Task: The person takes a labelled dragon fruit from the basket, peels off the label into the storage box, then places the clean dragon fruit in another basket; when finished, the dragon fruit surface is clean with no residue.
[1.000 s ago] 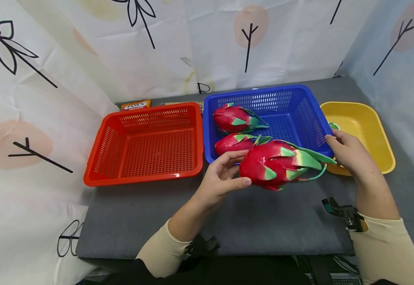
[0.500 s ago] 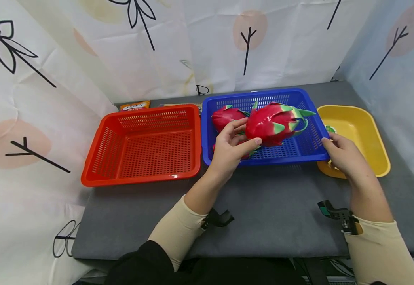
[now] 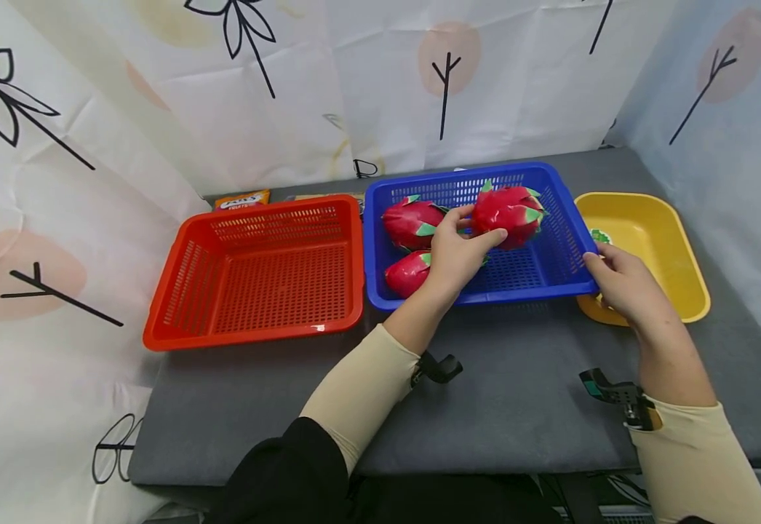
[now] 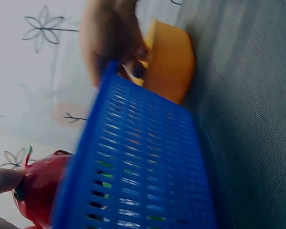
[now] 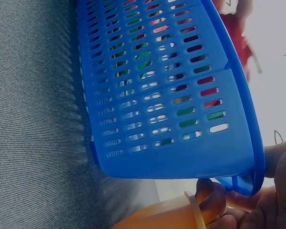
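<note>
A red dragon fruit (image 3: 508,217) with green-tipped scales is held by my left hand (image 3: 455,251), thumb and fingers around its left end, over the blue basket (image 3: 518,293). In the left wrist view this dragon fruit (image 4: 43,188) shows beyond the basket's rim. Two more lie at the basket's left side: a rear dragon fruit (image 3: 413,223) and a front dragon fruit (image 3: 409,274), the latter partly behind my left hand. My right hand (image 3: 626,280) grips the basket's right front corner; in the right wrist view its fingers (image 5: 212,202) curl under the rim.
A red basket (image 3: 252,339) stands left of the blue one, with an orange snack packet (image 3: 243,200) behind it. To the right is a yellow tub (image 3: 691,269) with a green-and-white item (image 3: 599,236) inside. Grey cloth (image 3: 518,393) covers the table; printed curtains hang behind and beside it.
My left hand has carried the dragon fruit from in front of the blue basket back over its middle, and the fruit has turned. My right hand stays on the basket corner.
</note>
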The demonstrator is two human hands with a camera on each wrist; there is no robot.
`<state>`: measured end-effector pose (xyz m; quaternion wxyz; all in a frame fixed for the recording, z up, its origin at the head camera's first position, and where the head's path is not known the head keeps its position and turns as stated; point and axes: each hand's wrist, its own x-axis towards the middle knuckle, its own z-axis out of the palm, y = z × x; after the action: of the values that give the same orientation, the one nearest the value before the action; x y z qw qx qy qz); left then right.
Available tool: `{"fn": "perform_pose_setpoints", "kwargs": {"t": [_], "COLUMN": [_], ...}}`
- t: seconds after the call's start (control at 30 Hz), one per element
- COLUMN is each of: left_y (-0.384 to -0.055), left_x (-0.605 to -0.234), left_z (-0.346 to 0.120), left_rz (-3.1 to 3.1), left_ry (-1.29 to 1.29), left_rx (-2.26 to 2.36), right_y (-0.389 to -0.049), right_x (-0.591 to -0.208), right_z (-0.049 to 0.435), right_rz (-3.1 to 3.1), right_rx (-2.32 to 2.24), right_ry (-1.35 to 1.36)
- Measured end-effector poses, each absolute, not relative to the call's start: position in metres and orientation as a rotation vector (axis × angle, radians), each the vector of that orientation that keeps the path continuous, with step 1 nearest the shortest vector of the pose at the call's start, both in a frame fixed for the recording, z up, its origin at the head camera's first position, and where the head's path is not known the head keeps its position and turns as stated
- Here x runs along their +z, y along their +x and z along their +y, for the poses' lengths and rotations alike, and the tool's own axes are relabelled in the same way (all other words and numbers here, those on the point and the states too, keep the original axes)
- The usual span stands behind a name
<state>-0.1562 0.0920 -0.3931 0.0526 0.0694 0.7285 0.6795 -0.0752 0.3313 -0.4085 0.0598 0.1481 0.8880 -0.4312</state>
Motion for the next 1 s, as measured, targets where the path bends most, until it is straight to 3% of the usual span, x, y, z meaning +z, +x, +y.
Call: {"fn": "perform_pose_setpoints", "kwargs": {"t": [0.8,1.0], "left_y": [-0.156,-0.156], "left_x": [-0.406,-0.407], "left_z": [0.11,0.107], "left_rz": [2.834,2.793], "left_ry": [0.436,0.486], "left_rx": [0.952,0.919], "right_y": [-0.075,-0.079], "right_x": [-0.409,-0.408], "right_z": [0.332,0.329], "right_rz": [2.703,2.749], "right_rx": [-1.261,-1.205], "right_ry": [0.482,0.447]}}
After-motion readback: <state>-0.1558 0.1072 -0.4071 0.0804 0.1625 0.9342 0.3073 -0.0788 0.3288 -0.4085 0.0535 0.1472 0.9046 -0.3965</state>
